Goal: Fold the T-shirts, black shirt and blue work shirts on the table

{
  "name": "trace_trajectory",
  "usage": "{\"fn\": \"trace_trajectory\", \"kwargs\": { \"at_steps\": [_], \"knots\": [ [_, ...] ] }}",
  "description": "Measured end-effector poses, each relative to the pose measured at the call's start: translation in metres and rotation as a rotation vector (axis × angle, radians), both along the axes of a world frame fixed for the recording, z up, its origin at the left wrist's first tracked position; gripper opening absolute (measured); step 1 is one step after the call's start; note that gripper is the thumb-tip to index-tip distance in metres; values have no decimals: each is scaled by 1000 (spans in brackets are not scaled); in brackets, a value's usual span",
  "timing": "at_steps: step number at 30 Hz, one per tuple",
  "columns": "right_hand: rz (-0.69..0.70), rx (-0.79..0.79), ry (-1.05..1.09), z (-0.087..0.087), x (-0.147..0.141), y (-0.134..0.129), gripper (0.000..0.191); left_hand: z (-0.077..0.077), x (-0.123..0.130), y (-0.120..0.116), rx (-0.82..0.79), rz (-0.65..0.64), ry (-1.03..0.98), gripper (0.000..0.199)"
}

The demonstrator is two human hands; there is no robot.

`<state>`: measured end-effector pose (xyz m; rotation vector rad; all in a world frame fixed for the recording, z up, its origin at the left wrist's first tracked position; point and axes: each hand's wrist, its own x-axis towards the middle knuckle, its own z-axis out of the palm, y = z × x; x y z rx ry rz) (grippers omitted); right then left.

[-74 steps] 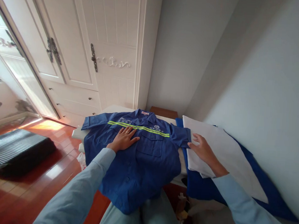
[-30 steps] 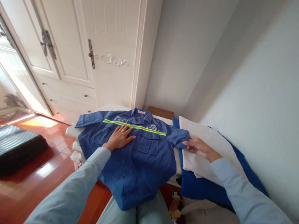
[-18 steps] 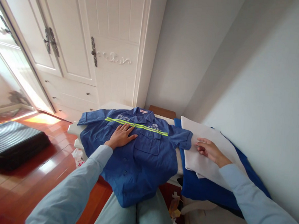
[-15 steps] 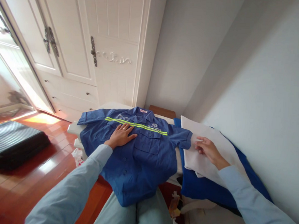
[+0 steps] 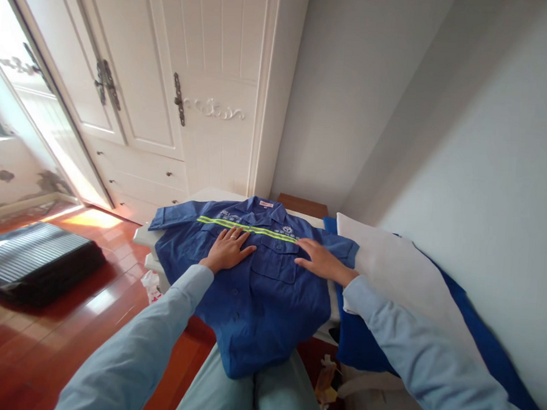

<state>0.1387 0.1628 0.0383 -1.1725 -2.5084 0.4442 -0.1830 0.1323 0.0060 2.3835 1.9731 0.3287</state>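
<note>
A blue short-sleeved work shirt (image 5: 266,304) lies spread front side up, its collar away from me and its hem hanging over my knees. A yellow-green reflective stripe crosses its chest below white printing. My left hand (image 5: 228,249) rests flat on the shirt's chest, fingers spread, just under the stripe. Over the chest pocket on the right side, my right hand (image 5: 321,259) is open with its fingers stretched toward the stripe. Whether its palm presses the cloth I cannot tell. Neither hand grips anything.
White cloth (image 5: 391,263) lies over darker blue cloth (image 5: 362,345) on the right, beside the wall. A white wardrobe (image 5: 218,57) stands ahead. On the wooden floor at left sits a black ribbed case (image 5: 35,263). A white plastic bag (image 5: 150,284) is by the table's left side.
My right hand has moved left from above the white cloth to the shirt's chest, and its fingers have straightened. My left hand stays on the shirt. The view has shifted slightly.
</note>
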Motion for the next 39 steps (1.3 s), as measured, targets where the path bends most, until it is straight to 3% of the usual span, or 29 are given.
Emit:
{"fn": "trace_trajectory", "kwargs": {
  "at_steps": [3, 6, 10, 18, 39],
  "knots": [
    [-5, -85, -32, -22, 1, 6, 57, 1, -4, 6, 1, -19, -7, 77],
    [-29, -126, 26, -32, 10, 10, 58, 2, -11, 16, -22, -47, -21, 77],
    [0, -170, 85, -32, 21, 14, 59, 4, -24, 28, -47, -127, -42, 71],
    [57, -265, 125, -36, 31, 23, 84, 0, -35, 31, -49, -190, -81, 66],
    [74, -285, 119, -37, 31, 24, 85, -1, -32, 29, -43, -164, -51, 67]
  ]
}}
